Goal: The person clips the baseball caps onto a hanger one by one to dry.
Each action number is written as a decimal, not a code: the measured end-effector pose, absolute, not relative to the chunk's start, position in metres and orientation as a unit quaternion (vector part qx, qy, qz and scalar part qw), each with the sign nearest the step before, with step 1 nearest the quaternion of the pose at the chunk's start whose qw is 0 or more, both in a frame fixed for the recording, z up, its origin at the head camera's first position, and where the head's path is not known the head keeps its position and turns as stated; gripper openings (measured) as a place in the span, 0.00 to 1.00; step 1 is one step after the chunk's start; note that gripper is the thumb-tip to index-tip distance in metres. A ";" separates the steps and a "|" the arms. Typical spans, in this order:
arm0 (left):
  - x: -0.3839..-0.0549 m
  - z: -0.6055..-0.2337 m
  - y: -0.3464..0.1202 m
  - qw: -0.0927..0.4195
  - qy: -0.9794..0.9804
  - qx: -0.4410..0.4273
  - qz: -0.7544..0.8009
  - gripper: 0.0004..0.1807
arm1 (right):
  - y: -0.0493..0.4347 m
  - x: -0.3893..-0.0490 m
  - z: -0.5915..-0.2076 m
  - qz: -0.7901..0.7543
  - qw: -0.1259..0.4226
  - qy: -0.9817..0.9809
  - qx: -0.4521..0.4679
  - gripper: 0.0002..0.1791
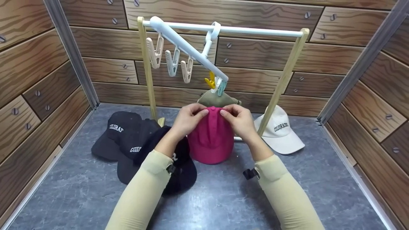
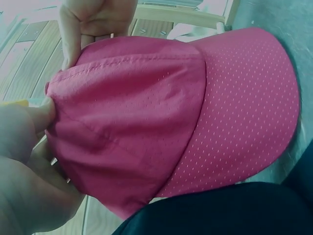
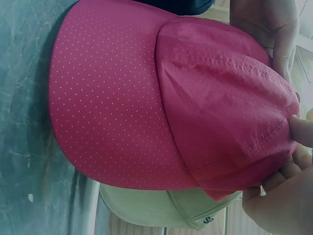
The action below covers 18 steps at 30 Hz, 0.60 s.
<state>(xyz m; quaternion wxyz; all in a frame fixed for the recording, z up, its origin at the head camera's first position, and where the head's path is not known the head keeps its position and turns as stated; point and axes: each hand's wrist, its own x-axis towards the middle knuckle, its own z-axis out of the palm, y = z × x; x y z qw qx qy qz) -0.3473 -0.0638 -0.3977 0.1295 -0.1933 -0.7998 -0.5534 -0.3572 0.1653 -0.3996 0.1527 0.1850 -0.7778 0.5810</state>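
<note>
A magenta baseball cap (image 1: 212, 148) with a brim of small light dots hangs upright between my two hands, brim down towards me. My left hand (image 1: 187, 120) pinches the top of its crown on the left side; the right hand (image 1: 239, 121) pinches the top on the right. Folds run down the crown between them, clear in both wrist views. Just behind is an olive cap (image 1: 215, 99), partly hidden by the magenta one, below the teal clothespin (image 1: 221, 88) at the low end of a tilted clip hanger (image 1: 188, 49).
The hanger hooks over a white rod (image 1: 255, 30) on a wooden-legged rack. A yellow clip (image 1: 210, 80) and several pale clothespins (image 1: 172, 62) hang from it. Several dark caps (image 1: 124, 127) overlap at left, partly behind my left arm. One white cap (image 1: 281, 132) lies by the right leg.
</note>
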 end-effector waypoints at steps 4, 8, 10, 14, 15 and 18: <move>-0.348 -0.394 -0.065 0.139 -0.797 -0.188 -0.557 0.11 | 0.163 -0.360 -0.394 0.571 0.158 -0.783 0.189 0.08; -0.350 -0.390 -0.065 0.148 -0.796 -0.185 -0.557 0.10 | 0.162 -0.363 -0.389 0.564 0.162 -0.786 0.195 0.08; -0.351 -0.388 -0.064 0.152 -0.795 -0.183 -0.557 0.10 | 0.161 -0.364 -0.388 0.563 0.162 -0.786 0.196 0.08; -0.354 -0.385 -0.063 0.164 -0.790 -0.180 -0.562 0.10 | 0.160 -0.366 -0.385 0.564 0.158 -0.786 0.196 0.08; -0.355 -0.385 -0.063 0.167 -0.789 -0.179 -0.564 0.10 | 0.159 -0.366 -0.384 0.565 0.157 -0.786 0.195 0.09; -0.357 -0.382 -0.061 0.175 -0.784 -0.176 -0.569 0.09 | 0.158 -0.368 -0.381 0.562 0.158 -0.788 0.193 0.09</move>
